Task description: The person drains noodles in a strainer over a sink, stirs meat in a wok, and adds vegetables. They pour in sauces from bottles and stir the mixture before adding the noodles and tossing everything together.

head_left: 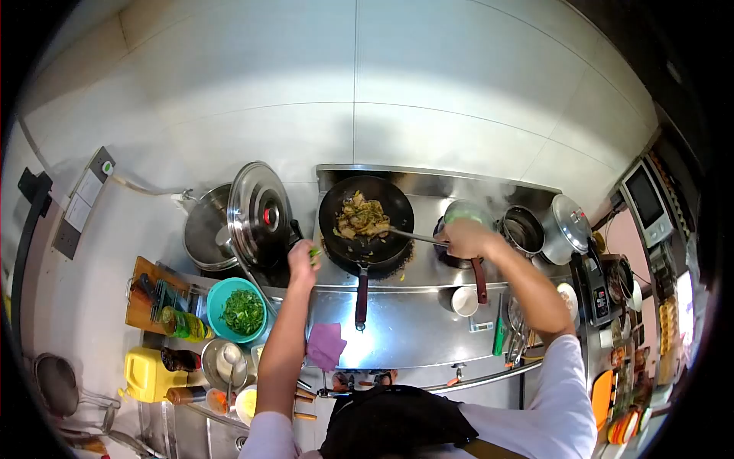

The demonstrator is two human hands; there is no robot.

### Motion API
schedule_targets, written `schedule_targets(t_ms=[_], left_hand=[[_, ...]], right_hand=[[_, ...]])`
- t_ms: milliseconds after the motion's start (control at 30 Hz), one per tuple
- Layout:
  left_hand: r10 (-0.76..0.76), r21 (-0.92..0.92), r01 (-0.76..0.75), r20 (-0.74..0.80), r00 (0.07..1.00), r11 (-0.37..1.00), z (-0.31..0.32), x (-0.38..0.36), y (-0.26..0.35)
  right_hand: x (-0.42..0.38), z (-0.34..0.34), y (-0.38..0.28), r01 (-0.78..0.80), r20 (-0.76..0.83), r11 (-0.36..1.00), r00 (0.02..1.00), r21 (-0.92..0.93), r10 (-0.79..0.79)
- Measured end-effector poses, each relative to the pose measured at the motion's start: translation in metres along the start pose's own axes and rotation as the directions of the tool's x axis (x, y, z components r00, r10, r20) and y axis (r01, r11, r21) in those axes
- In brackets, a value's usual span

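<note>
A black wok with a dark handle sits on the stove, holding cooked meat and yellowish-green pieces. My right hand grips the handle of a metal spatula, whose far end touches the food. To the left of the wok, my left hand is closed around something small and green, beside the black handle of a large steel lid. That lid leans against a steaming steel pot. A purple cloth lies at the counter's front edge.
A turquoise bowl of chopped greens, bottles, a yellow jug and a cutting board stand at the left. Right of the wok are a steaming pan with a dark red handle, a small pot, a white cup and a lidded pot.
</note>
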State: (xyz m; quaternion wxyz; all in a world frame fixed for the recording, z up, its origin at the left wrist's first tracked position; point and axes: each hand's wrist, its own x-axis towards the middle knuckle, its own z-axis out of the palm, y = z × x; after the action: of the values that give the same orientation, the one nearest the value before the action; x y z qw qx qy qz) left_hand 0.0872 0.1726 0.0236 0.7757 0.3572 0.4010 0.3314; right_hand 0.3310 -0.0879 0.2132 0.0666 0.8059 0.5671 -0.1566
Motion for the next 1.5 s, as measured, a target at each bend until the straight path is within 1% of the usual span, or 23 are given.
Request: schedule_targets(t_ms=[67, 167, 267, 367, 400, 433, 567, 633, 700, 767, 833, 900, 933, 967, 1000, 1033, 1067, 1167, 1300, 1367, 1400, 1467, 1500], left_hand=[[0.069, 0.05, -0.072, 0.054, 0.996, 0.996, 0.038, 0.032, -0.016], [0.001, 0.194, 0.02, -0.11, 0.994, 0.981, 0.099, 0.048, -0.005], [-0.057, 0.374, 0.04, 0.034, 0.998, 0.927, 0.119, 0.091, -0.018], [-0.165, 0.539, 0.101, 0.072, 0.984, 0.836, 0.157, 0.057, 0.001], [-0.405, 0.527, 0.267, 0.165, 0.899, 0.807, 0.157, 0.054, 0.013], [-0.408, 0.529, 0.268, 0.167, 0.898, 0.805, 0.156, 0.057, 0.013], [-0.223, 0.492, 0.167, 0.056, 0.973, 0.854, 0.141, 0.097, -0.022], [-0.166, 0.481, 0.135, 0.023, 0.986, 0.866, 0.134, 0.094, -0.025], [0.131, 0.437, -0.135, 0.04, 0.991, 0.889, 0.122, 0.076, -0.03], [0.12, 0.387, -0.152, 0.105, 0.987, 0.909, 0.097, 0.073, -0.041], [0.012, 0.333, -0.065, 0.158, 0.987, 0.941, 0.082, 0.059, -0.043], [0.032, 0.263, -0.085, 0.2, 0.979, 0.961, 0.071, 0.066, -0.057], [0.044, 0.201, -0.095, 0.245, 0.968, 0.975, 0.067, 0.07, -0.066], [0.041, 0.199, -0.091, 0.242, 0.969, 0.976, 0.07, 0.069, -0.065], [0.087, 0.146, -0.128, 0.264, 0.961, 0.981, 0.078, 0.065, -0.06], [0.133, 0.093, -0.165, 0.284, 0.95, 0.982, 0.086, 0.062, -0.053], [0.085, 0.04, -0.104, 0.34, 0.937, 0.994, 0.092, 0.057, -0.042], [0.137, -0.095, -0.109, 0.367, 0.92, 0.989, 0.111, 0.066, -0.034], [0.102, 0.245, -0.191, 0.334, 0.937, 0.95, 0.124, 0.067, -0.022], [0.116, 0.202, -0.18, 0.293, 0.949, 0.963, 0.128, 0.059, -0.017], [0.128, 0.16, -0.172, 0.254, 0.959, 0.972, 0.129, 0.056, -0.016], [0.102, 0.123, -0.13, 0.209, 0.973, 0.984, 0.129, 0.055, -0.019], [0.076, 0.08, -0.089, 0.161, 0.984, 0.993, 0.129, 0.057, -0.021]], right_hand=[[0.0, -0.03, -0.005, 0.091, 0.15, 0.995, 0.985, -0.046, -0.083], [0.016, -0.028, -0.019, 0.097, 0.219, 0.991, 0.973, -0.093, -0.075], [0.047, 0.034, -0.005, 0.092, 0.104, 0.994, 0.991, -0.06, -0.086], [0.044, 0.037, 0.007, -0.025, 0.173, 0.974, 0.985, 0.226, -0.014], [0.032, 0.024, 0.009, -0.188, 0.226, 0.881, 0.969, 0.433, 0.096], [0.025, 0.014, 0.013, -0.341, 0.299, 0.718, 0.935, 0.606, 0.192], [0.043, -0.018, 0.034, -0.384, 0.352, 0.686, 0.915, 0.618, 0.195], [0.062, -0.029, 0.035, -0.417, 0.427, 0.79, 0.877, 0.449, 0.221], [0.09, -0.003, 0.05, -0.408, 0.451, 0.813, 0.869, 0.414, 0.206], [0.101, 0.033, 0.051, -0.411, 0.331, 0.549, 0.912, 0.728, 0.244], [0.109, 0.054, 0.046, -0.376, 0.293, 0.616, 0.926, 0.692, 0.236], [0.115, 0.076, 0.039, -0.125, 0.085, 0.544, 0.991, 0.83, 0.098], [0.112, 0.077, 0.032, -0.152, 0.065, 0.734, 0.987, 0.662, 0.146], [0.109, 0.077, 0.026, -0.154, 0.069, 0.735, 0.987, 0.66, 0.144], [0.104, 0.077, 0.021, 0.026, -0.093, 0.952, 0.996, 0.306, 0.002], [0.099, 0.077, 0.016, 0.174, -0.181, 0.977, 0.964, -0.121, -0.194], [0.069, 0.042, -0.012, 0.045, -0.092, 0.998, 0.995, -0.052, -0.05], [0.044, 0.027, -0.009, 0.056, -0.027, 0.983, 0.998, -0.172, -0.062], [0.025, 0.005, -0.001, 0.137, -0.046, 0.981, 0.988, -0.141, -0.144], [0.027, -0.01, -0.004, -0.047, 0.313, 0.989, 0.95, 0.143, 0.0], [0.037, 0.007, 0.001, -0.047, 0.313, 0.988, 0.95, 0.144, 0.0], [0.059, 0.045, 0.006, -0.274, 0.305, 0.651, 0.95, 0.707, 0.068], [0.059, 0.049, 0.007, -0.271, 0.3, 0.652, 0.951, 0.708, 0.071]])
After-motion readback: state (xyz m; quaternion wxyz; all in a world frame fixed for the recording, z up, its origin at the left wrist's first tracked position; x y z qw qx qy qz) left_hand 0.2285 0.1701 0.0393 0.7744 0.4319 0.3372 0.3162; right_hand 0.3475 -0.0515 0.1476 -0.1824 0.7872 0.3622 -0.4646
